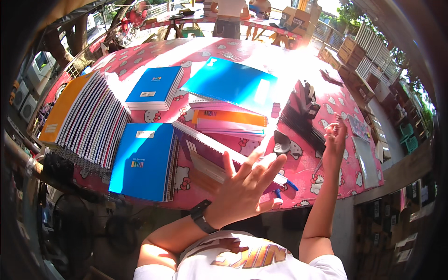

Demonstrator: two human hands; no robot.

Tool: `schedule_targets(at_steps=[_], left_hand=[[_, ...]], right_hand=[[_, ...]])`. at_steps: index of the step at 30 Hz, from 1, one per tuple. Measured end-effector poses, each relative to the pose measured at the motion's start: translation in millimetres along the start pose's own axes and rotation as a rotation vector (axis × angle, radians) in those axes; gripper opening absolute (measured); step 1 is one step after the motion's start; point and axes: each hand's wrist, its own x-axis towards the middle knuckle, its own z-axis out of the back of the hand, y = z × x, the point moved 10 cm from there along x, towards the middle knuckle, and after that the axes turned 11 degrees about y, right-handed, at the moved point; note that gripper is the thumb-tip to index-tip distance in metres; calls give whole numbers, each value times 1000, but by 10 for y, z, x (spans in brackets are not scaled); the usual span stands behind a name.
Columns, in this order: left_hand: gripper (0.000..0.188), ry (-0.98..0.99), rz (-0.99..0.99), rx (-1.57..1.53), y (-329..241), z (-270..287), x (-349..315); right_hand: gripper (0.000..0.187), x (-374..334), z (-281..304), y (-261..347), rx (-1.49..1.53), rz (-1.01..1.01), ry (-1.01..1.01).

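My left hand (247,184), with a black watch on its wrist, is spread out over a dark purple notebook (205,144) lying slantwise near the table's front edge. Its fingers are apart and hold nothing; whether they touch the cover is hard to see. Beside that hand, a pair of blue handles (290,185), perhaps of pliers, pokes out. My right hand (334,137) is raised on the right, its fingers drawn together; what they hold, if anything, is lost in glare. Black spiral binding coils (301,128) lie just left of it.
Spiral notebooks with an orange cover (70,107) form a tall stack at left. Blue notebooks (142,163) lie beside it, others (156,84) behind. A blue sheet (233,81) tops a middle pile. A black tool (309,100) stands at right. Another person (228,18) is beyond the table.
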Motion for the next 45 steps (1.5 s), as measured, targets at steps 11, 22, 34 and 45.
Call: schedule_targets(at_steps=[11,22,34,45], left_hand=[[47,-184,-58,8,-157,-76,126],[39,57,-235,-147,-167,100,210],[20,-206,-279,-281,-74,217,97],[21,-228,-368,-211,-139,189,-27]], right_hand=[[38,-903,-284,508,506,-138,237],[17,-1009,-439,655,420,-86,350],[16,-915,-665,688,437,-91,607],[13,-821,-747,1039,104,159,952]])
